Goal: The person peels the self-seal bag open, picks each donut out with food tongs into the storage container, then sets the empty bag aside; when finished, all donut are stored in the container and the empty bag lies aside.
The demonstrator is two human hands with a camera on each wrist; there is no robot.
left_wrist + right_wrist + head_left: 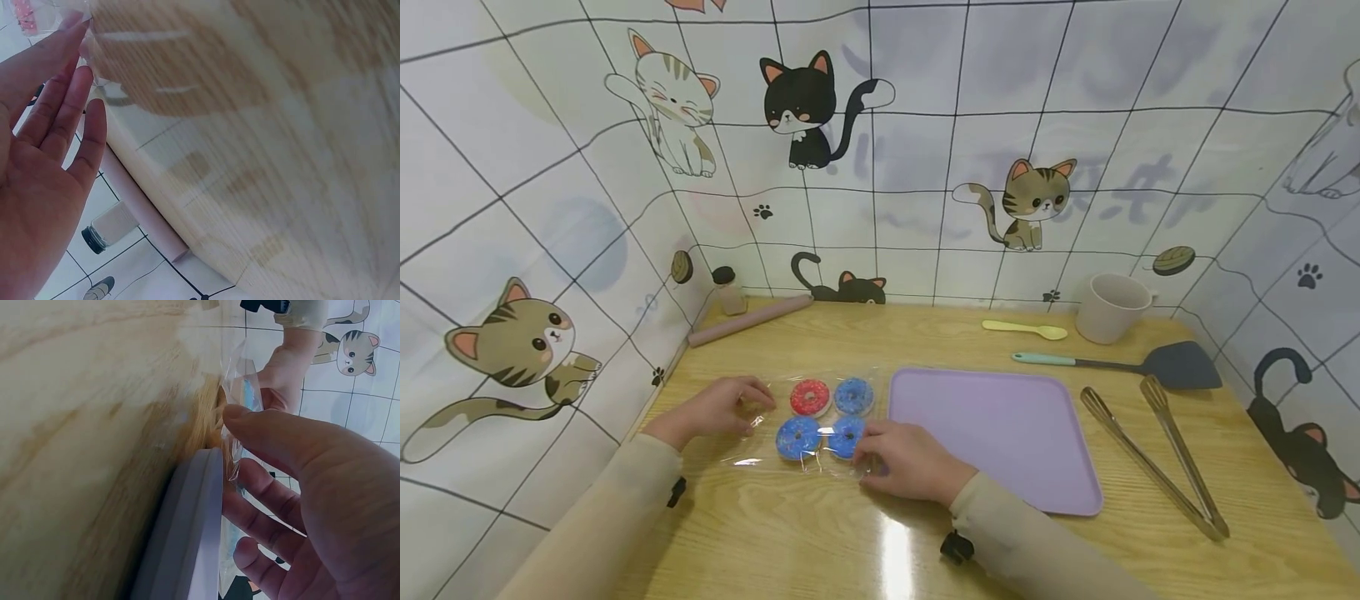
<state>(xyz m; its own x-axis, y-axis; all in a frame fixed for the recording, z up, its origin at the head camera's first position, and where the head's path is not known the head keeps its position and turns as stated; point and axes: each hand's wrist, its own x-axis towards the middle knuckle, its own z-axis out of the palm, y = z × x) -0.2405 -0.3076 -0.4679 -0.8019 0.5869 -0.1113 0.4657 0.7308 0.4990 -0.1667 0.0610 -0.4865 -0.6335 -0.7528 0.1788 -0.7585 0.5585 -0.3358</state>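
A clear plastic bag (760, 446) lies on the wooden table, holding one red sprinkled doughnut (809, 398) and three blue ones, such as this blue doughnut (798, 438). My left hand (722, 410) is at the bag's left edge, fingers loosely bent and a gap between thumb and index finger. At the right edge is my right hand (913, 462), its fingers overlapping the lower right blue doughnut. In the right wrist view, thumb and fingers stand apart around the crinkled plastic edge (232, 450). The left wrist view shows my left fingers (62, 119) nearly straight beside the film.
A purple tray (1000, 442) lies just right of the bag, partly behind my right forearm. Further right are metal tongs (1183, 467), a spatula (1180, 365), a yellow spoon (1026, 330) and a mug (1112, 308). A rolling pin (751, 320) and small jar (729, 292) sit back left.
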